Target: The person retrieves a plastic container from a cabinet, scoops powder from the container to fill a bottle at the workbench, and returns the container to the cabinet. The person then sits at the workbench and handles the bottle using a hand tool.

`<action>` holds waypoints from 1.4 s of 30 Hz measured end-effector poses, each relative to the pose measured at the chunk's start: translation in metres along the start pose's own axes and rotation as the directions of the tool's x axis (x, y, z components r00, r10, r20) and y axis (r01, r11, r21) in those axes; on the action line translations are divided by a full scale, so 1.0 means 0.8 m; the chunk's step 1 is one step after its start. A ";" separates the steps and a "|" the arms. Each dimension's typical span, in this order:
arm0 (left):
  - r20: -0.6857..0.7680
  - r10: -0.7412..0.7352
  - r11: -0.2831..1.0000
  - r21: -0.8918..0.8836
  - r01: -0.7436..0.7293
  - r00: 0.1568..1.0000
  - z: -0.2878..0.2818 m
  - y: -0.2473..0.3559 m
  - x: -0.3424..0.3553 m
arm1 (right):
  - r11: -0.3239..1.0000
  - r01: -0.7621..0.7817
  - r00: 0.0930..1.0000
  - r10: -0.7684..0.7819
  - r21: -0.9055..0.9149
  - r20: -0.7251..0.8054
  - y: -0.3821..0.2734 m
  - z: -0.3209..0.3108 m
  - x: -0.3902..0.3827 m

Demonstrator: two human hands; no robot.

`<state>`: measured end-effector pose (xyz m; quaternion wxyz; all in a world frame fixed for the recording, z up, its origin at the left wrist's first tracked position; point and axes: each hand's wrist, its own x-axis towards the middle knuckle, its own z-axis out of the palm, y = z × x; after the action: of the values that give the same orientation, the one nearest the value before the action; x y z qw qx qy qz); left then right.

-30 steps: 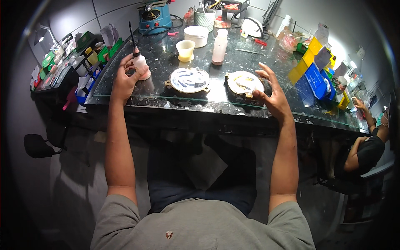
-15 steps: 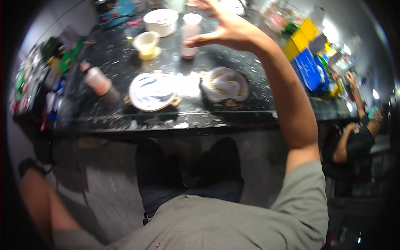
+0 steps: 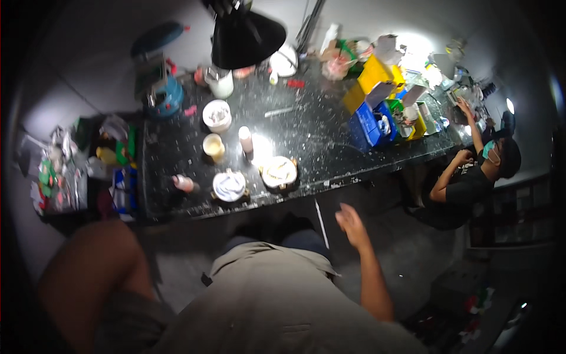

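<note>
My right hand (image 3: pixel 350 220) hangs beyond the bench's near edge, blurred, fingers loosely bent and apart, apparently holding nothing. My left arm (image 3: pixel 97 268) is bent at the lower left; its hand is out of view. On the black bench (image 3: pixel 312 124) two round molds stand near the front: one with blue-grey filling (image 3: pixel 229 185), another with cream and gold-brown marks (image 3: pixel 279 172). A small pinkish bottle (image 3: pixel 184 183) stands left of them. Behind them are a tall pink bottle (image 3: pixel 245 139), a yellowish cup (image 3: pixel 213 146) and a white tub (image 3: pixel 217 116).
A black lamp head (image 3: pixel 247 38) hangs above the bench, near a turquoise machine (image 3: pixel 166 100). Blue bins (image 3: pixel 374 124) and yellow bins (image 3: pixel 375 76) stand at the right. A cluttered side surface (image 3: pixel 56 171) is at left. A masked co-worker (image 3: pixel 477 177) sits at the far right.
My left hand let go of the small bottle and left view as that arm bent back. My right hand rose over the bench, then dropped back beyond its edge. The view shifted, showing the lamp.
</note>
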<state>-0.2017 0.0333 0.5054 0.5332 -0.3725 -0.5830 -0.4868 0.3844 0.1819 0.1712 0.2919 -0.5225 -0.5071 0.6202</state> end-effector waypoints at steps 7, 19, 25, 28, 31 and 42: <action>0.732 0.095 0.655 -0.556 0.511 0.674 0.218 0.258 -0.270 | 0.605 -0.572 0.232 0.767 0.554 -0.598 0.373 -0.027 -0.302; 0.603 0.121 0.969 -0.244 0.039 0.789 0.294 0.394 -0.393 | 0.245 -0.482 0.176 0.968 0.841 -0.181 0.464 0.006 -0.474; 0.487 0.668 0.403 -0.872 0.277 0.563 0.107 0.835 -0.455 | 0.734 -0.405 0.500 0.677 0.544 -0.540 0.453 -0.315 -0.398; 0.353 0.848 0.214 -0.910 0.355 0.395 0.009 1.007 -0.463 | 0.947 -0.159 0.372 0.318 0.278 -0.872 0.384 -0.502 -0.399; 0.295 0.900 0.076 -0.832 0.550 0.321 -0.027 1.120 -0.492 | 0.949 -0.010 0.321 0.301 0.315 -0.898 0.307 -0.649 -0.442; 0.138 0.917 -0.267 -0.486 0.832 0.375 -0.169 1.636 -0.577 | 0.412 -0.386 0.047 0.903 0.826 -0.428 0.627 -0.601 -0.651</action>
<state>1.1520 0.2673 0.2677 -0.4434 -0.8328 -0.0217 -0.3306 1.0705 -0.2850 -0.0846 0.2899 -0.8289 0.2125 0.4287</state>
